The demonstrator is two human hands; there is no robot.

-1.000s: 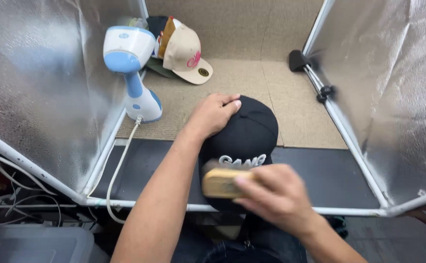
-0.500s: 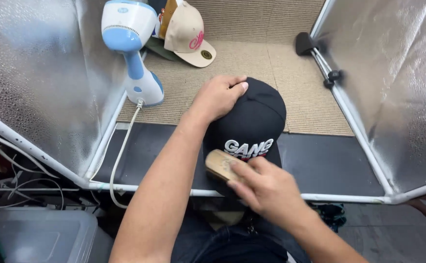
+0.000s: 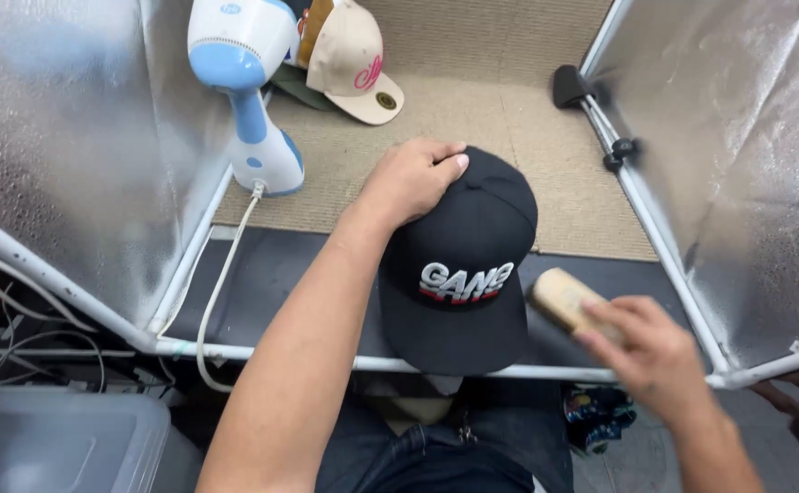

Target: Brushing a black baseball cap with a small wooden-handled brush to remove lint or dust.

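2 hands work here: the left hand (image 3: 410, 179) lies flat, fingers spread on the black cap's (image 3: 459, 265) crown, while the right hand (image 3: 657, 351) grips a wooden brush (image 3: 559, 299) just beside the brim. Good brushing likely needs that steady press and light, even strokes.

Black cap (image 3: 461, 265) with white embroidered lettering, lay crown-up, brim toward the near rail; small tan wooden brush (image 3: 561, 299) tilted just right of it.
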